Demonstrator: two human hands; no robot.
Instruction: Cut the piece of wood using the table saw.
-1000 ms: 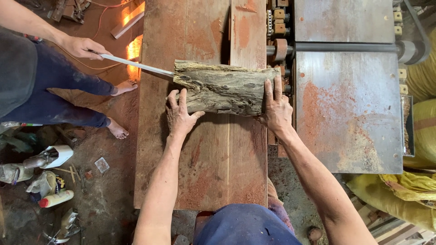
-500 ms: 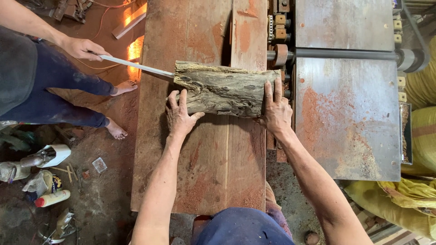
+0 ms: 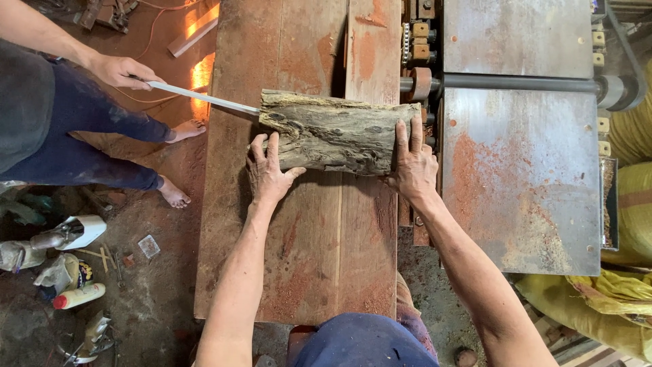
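— Anything different from a second ago?

— Hardly. The log (image 3: 336, 132) lies where it lay, crosswise on the reddish wooden bench (image 3: 299, 272). Both of the person's hands are pressed flat on it as before, fingers spread, set well apart. Neither is closed around it; they just bear down.

— Which hand where?

— The left hand (image 3: 268, 170) sits on the near edge at the log's nine o'clock end. The right hand (image 3: 413, 163) covers the three o'clock end, fingers laid up over the bark, just beside the gap where the bench meets the steel table (image 3: 523, 183).

— So it's pinned, not travelling?

— That's my reading. With nothing shifted between the views, I'd judge the log is being steadied in place, not fed along.

— And past the log?

— At ten o'clock a long metal strip (image 3: 204, 97) touches the log's left end. A co-worker's hand (image 3: 121, 70) grips its far end, same as before. That person stands barefoot on the dusty floor (image 3: 142, 292), in dark trousers.

— Farther still?

— At one o'clock a roller and a dark shaft (image 3: 523, 83) cross between the two steel plates. Yellow sacks (image 3: 635, 204) sit at three o'clock, and bottles and scraps lie on the floor at eight.
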